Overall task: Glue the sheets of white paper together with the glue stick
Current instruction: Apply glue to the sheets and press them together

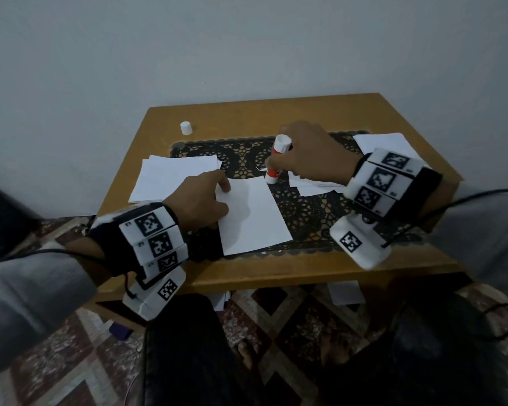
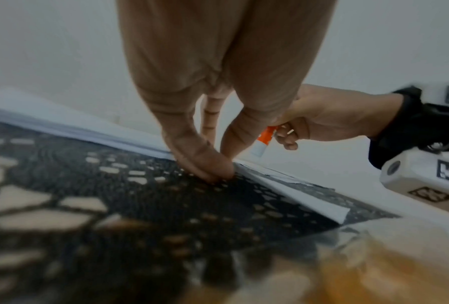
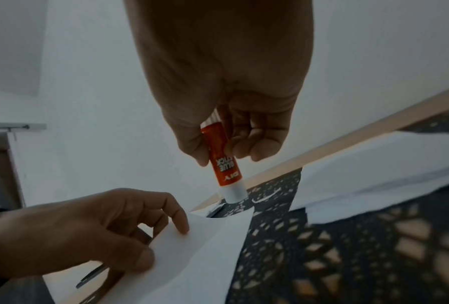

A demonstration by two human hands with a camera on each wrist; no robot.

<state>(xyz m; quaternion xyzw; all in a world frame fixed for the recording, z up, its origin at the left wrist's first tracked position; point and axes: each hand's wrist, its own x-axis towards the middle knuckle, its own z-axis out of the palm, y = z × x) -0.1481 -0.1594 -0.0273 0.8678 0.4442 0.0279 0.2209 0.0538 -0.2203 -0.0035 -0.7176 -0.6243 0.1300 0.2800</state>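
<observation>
1. The right hand [image 1: 311, 153] grips the glue stick [image 1: 277, 159], thumb and fingers curled round its orange body. The stick is turned upside down and slightly tilted, its white end down at the far right corner of the single sheet [image 1: 252, 215].
2. In the right wrist view the glue stick [image 3: 224, 162] shows upside-down lettering reading "GLUE STICK"; its white end sits at the lace mat [image 3: 348, 246], right beside the sheet's corner. Whether it touches paper or mat I cannot tell.
3. The left hand [image 1: 201, 200] holds the single sheet by its left edge, fingers bent onto the top of the paper. In the right wrist view the left hand [image 3: 88, 232] pinches that edge, the forefinger on top.
4. The sheet lies on the dark lace mat [image 1: 305, 212] near the front edge of the desk [image 1: 247, 112], slightly turned.
5. A stack of white sheets [image 1: 170, 177] lies by the desk's left edge, partly on the mat.
6. More loose sheets [image 1: 314, 186] lie under the right hand, and another pile [image 1: 384, 142] sits toward the far right corner.
7. A small white cap [image 1: 186, 128] stands upright near the far left corner, well apart from the glue stick.
8. Both wrists wear bands with black-and-white markers.
</observation>
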